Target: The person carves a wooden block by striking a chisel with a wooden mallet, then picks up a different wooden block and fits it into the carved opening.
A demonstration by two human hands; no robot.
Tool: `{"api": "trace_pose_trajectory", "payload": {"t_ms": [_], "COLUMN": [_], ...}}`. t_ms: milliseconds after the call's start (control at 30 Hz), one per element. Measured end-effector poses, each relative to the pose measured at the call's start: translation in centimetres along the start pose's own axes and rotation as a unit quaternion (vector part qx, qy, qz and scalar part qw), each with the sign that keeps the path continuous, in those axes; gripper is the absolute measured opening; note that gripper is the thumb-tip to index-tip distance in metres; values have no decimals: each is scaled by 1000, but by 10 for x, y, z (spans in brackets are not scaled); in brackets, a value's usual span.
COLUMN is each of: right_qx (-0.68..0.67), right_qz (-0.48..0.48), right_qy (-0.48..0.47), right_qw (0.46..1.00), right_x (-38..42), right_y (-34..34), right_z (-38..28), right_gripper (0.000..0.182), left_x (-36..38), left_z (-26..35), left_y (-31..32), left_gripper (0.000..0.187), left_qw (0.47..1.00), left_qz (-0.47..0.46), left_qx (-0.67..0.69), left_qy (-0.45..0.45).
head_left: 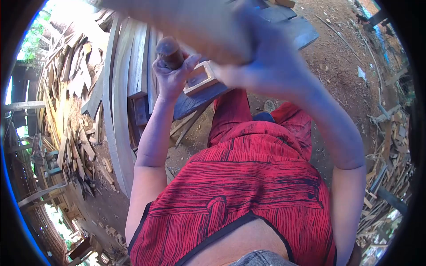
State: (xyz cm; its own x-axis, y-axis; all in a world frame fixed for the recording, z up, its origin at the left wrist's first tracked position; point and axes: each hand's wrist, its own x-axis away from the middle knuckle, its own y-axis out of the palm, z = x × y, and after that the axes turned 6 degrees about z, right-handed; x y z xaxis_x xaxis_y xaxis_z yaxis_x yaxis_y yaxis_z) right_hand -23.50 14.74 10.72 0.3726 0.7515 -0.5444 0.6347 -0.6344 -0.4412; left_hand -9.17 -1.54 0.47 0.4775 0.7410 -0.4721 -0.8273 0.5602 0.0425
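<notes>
My left hand (173, 75) is wrapped round a thick, round wooden handle (169, 52), held upright near the bench. Just right of it, a small rectangular wooden frame (200, 80) with a hollow middle lies on the dark bench (195, 103). Raised close to the camera, my right hand (262, 66) is blurred, with its fingers closed round a large wooden block (191, 26). This block, also smeared by motion, spans the top of the view and hides part of the bench. The handle's lower end is out of sight.
Long boards (119, 88) run along the left side of the bench. Scrap wood lies heaped at the far left (66, 115) and the right (390, 177). A plank (301, 33) juts out beyond the bench. My legs in red trousers (233, 108) are beside the bench.
</notes>
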Motion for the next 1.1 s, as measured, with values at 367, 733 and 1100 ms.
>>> {"api": "trace_pose_trajectory", "payload": {"t_ms": [367, 733, 1100], "right_qx": [-110, 79, 70], "right_qz": [-21, -217, -208], "right_qy": [265, 380, 393], "right_qw": [958, 896, 893], "right_x": [49, 102, 106], "right_y": [-1, 55, 58], "right_z": [68, 113, 118], "right_gripper": [64, 71, 71], "left_x": [5, 0, -22], "left_z": [5, -6, 16], "left_y": [-25, -31, -1], "left_gripper": [14, 15, 13], "left_qw": [993, 970, 984], "left_qz": [95, 189, 146], "left_qx": [71, 149, 102], "left_qy": [26, 31, -17]}}
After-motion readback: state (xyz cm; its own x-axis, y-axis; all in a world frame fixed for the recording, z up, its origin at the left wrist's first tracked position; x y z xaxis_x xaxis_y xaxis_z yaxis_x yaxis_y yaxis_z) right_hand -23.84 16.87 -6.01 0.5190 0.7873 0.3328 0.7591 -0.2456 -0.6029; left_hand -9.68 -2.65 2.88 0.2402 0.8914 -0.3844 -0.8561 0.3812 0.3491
